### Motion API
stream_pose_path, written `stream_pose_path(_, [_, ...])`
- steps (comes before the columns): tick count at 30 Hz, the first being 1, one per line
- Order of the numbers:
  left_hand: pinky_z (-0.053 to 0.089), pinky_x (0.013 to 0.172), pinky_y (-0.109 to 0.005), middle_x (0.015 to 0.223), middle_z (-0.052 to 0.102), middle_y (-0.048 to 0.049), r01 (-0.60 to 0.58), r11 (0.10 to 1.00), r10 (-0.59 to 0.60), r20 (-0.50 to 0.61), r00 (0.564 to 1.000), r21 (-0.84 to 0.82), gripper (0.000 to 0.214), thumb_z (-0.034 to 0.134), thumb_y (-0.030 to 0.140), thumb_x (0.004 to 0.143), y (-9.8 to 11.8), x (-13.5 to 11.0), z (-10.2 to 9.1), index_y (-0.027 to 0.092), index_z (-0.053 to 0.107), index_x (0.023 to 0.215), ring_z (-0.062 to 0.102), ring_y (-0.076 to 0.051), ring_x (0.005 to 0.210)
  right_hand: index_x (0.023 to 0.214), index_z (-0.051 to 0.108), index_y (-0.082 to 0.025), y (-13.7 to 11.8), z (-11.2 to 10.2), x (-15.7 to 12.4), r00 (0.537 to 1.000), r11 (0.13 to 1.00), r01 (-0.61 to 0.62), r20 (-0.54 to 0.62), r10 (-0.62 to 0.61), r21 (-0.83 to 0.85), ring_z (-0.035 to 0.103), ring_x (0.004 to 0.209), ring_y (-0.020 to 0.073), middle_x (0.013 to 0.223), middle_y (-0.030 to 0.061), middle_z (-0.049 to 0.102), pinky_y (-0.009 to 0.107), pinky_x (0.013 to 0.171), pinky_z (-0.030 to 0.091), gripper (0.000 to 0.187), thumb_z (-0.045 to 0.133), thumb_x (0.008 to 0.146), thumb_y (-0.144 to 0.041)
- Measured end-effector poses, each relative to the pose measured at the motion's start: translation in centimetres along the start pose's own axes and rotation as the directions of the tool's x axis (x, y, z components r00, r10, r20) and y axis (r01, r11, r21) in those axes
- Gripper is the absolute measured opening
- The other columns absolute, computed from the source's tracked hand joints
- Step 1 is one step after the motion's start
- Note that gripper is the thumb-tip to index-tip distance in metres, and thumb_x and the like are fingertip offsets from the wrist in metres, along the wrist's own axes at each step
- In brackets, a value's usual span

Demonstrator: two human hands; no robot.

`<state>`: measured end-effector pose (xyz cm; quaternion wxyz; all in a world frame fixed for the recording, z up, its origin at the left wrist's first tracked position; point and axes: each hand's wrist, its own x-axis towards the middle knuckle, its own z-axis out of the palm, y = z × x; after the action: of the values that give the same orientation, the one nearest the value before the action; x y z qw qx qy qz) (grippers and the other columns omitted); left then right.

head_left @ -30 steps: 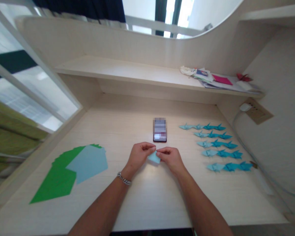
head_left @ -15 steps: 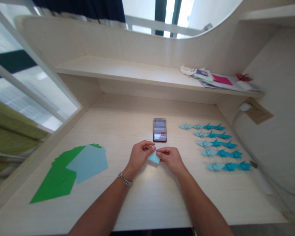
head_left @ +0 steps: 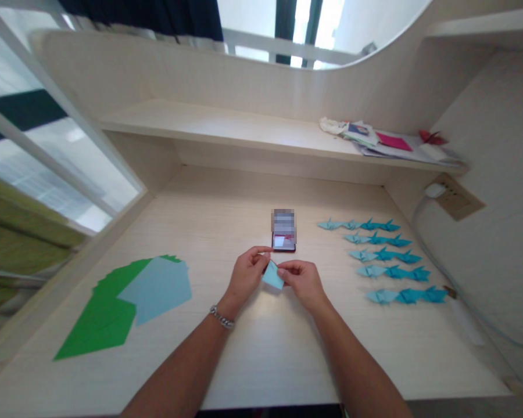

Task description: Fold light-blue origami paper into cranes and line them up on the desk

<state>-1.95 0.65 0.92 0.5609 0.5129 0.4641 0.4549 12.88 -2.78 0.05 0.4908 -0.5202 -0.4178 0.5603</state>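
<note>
Both hands are pinching a small pale blue folded paper (head_left: pixel 272 276) just above the surface (head_left: pixel 261 348), near the phone (head_left: pixel 283 241). The left hand (head_left: pixel 246 276) and right hand (head_left: pixel 303 281) are closing their fingers on its top edges. Its folds are hiding behind fingertips; the phone's screen is showing blurred.

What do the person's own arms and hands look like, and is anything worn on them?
The left hand and the right hand are bare, with no gloves and no rings that I can see. No sleeves show, and both forearms are uncovered up to the picture's edge. A silver-coloured chain bracelet sits on the left wrist; the right wrist wears nothing.
</note>
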Motion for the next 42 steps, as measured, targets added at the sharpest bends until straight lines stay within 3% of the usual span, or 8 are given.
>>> stream_pose_path(6, [0.048,0.061,-0.024,0.072,0.066,-0.0044,-0.016,1.000,0.017,0.107,0.994,-0.010,0.035,0.071,0.030,0.068,-0.4,0.0,-0.4,0.013,0.063,0.097,0.061,-0.014,0.065,0.078,0.071,-0.013,0.1,-0.1,0.0,0.999,0.999,0.036,-0.013,-0.037,-0.040,0.059,0.058,0.0148,0.067,0.0055,0.068,0.027,0.055,0.049,0.024,0.072,0.064,-0.033])
stream_pose_path(12, [0.049,0.061,-0.025,0.071,0.065,-0.0034,-0.051,0.998,0.050,0.066,0.997,0.020,0.025,0.070,0.025,0.068,-0.8,-0.3,-0.1,0.014,0.062,0.088,0.062,-0.014,0.065,0.077,0.066,-0.015,0.3,-0.1,0.0,0.999,0.986,0.037,0.012,-0.036,-0.160,0.058,0.058,0.0149,0.066,0.0040,0.065,0.025,0.054,0.046,0.024,0.067,0.070,-0.037])
stream_pose_path(19, [0.047,0.059,-0.022,0.071,0.062,0.0003,-0.096,0.995,0.094,0.036,0.995,0.038,0.022,0.066,0.017,0.069,-0.5,-0.8,0.6,0.016,0.054,0.087,0.060,-0.012,0.064,0.068,0.060,-0.017,0.1,0.2,-0.4,0.987,0.890,0.158,0.030,-0.161,-0.427,0.047,0.056,0.0117,0.059,-0.0014,0.055,0.022,0.051,0.035,0.024,0.054,0.080,-0.037])
stream_pose_path(29, [0.045,0.056,-0.022,0.068,0.062,0.0007,-0.088,0.996,0.089,-0.032,0.996,0.030,0.029,0.069,0.024,0.069,-0.5,-0.4,0.2,0.018,0.049,0.090,0.061,-0.013,0.062,0.068,0.058,-0.017,0.0,-0.1,-0.5,0.981,0.862,0.191,0.075,-0.176,-0.469,0.053,0.058,0.0129,0.061,0.0001,0.059,0.023,0.055,0.037,0.026,0.050,0.084,-0.036])
stream_pose_path(34, [0.046,0.056,-0.022,0.067,0.063,0.0010,-0.060,0.998,0.060,-0.056,0.997,-0.007,0.034,0.071,0.025,0.065,-0.2,-0.3,0.0,0.018,0.049,0.089,0.061,-0.013,0.060,0.069,0.058,-0.017,0.1,-0.2,-0.3,0.991,0.911,0.118,0.097,-0.087,-0.395,0.054,0.056,0.0128,0.060,0.0006,0.060,0.023,0.054,0.039,0.025,0.051,0.083,-0.036])
stream_pose_path(42, [0.046,0.056,-0.022,0.067,0.064,0.0011,-0.044,0.998,0.040,-0.068,0.997,-0.054,0.037,0.073,0.027,0.064,-0.4,0.0,-0.4,0.018,0.049,0.090,0.061,-0.013,0.060,0.069,0.059,-0.016,0.2,-0.1,-0.1,0.992,0.959,0.092,0.109,-0.064,-0.269,0.055,0.056,0.0130,0.060,0.0013,0.060,0.024,0.056,0.042,0.027,0.055,0.081,-0.040])
